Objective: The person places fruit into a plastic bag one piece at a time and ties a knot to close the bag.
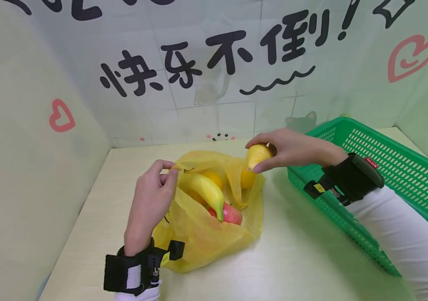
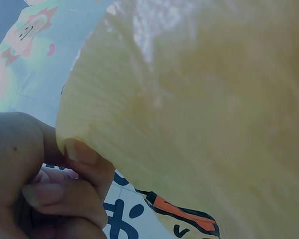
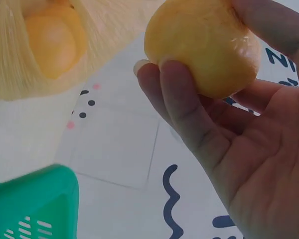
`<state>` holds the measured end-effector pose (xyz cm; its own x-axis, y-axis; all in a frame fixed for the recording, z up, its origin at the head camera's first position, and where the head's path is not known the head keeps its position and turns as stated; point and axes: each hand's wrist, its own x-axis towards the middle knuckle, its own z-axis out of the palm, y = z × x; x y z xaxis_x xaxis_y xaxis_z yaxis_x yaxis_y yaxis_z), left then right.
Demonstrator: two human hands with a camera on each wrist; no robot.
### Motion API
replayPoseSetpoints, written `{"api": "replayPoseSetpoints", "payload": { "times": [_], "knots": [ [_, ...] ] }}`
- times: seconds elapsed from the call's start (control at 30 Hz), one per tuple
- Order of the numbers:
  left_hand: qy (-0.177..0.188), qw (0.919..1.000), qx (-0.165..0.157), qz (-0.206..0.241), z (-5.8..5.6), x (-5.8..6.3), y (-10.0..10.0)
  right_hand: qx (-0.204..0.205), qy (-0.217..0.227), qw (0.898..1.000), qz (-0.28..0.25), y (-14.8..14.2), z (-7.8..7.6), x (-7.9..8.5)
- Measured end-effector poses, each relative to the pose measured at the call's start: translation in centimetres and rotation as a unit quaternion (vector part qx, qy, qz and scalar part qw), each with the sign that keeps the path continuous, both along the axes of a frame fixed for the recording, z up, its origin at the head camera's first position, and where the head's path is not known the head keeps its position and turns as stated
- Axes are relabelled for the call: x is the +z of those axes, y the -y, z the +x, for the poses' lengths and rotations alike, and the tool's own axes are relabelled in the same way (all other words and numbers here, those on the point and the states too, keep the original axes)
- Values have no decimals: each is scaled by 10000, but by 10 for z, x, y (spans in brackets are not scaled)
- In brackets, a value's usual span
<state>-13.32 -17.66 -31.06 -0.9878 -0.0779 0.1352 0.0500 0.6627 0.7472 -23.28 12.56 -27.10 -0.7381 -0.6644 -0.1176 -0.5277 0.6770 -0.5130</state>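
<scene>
Yellow fruit [image 1: 257,156], held above the table [image 1: 281,259] at the back right edge of a yellow bag [image 1: 214,246]. The right hand [image 1: 293,146] gripped it between thumb and fingers, spread only as wide as the fruit itself; the left hand [image 1: 153,192] pinched the bag's rim narrowly at its left side. The governing relation was sideways: the bag's mouth lay to the left of the right hand and slightly closer to the person, whereas the green basket [image 1: 402,167] lay to the right, partly beneath the right forearm. The fruit's long axis appeared tilted, its small tip directed downward and a little left, toward the bag. The right hand, already bearing the fruit, was the nearer; the left stood across the mouth.

Head view: a banana [image 1: 202,188] lay in the bag over a red fruit [image 1: 232,214], and the held fruit overlapped an orange fruit [image 1: 249,179] seen through the film. Right wrist view: that overlap was largely undone, with pale background between much of the held fruit and the bag, and fingers visible beneath; its upper edge was cropped, so its axis could not be judged there. Left wrist view: fingertips met on the bag's edge, but the contents could not be made out.
</scene>
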Motion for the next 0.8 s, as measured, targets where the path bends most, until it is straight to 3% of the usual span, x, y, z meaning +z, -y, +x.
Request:
{"api": "replayPoseSetpoints", "payload": {
  "times": [0.3, 0.8],
  "knots": [
    [-13, 10000, 9, -1, 0, 0, 0, 290, 204, 9989, 292, 19, 3, -5],
    [-10, 10000, -6, 10, 0, 0, 0, 1221, 631, 9876, 753, 52, 5, -35]
  ]
}}
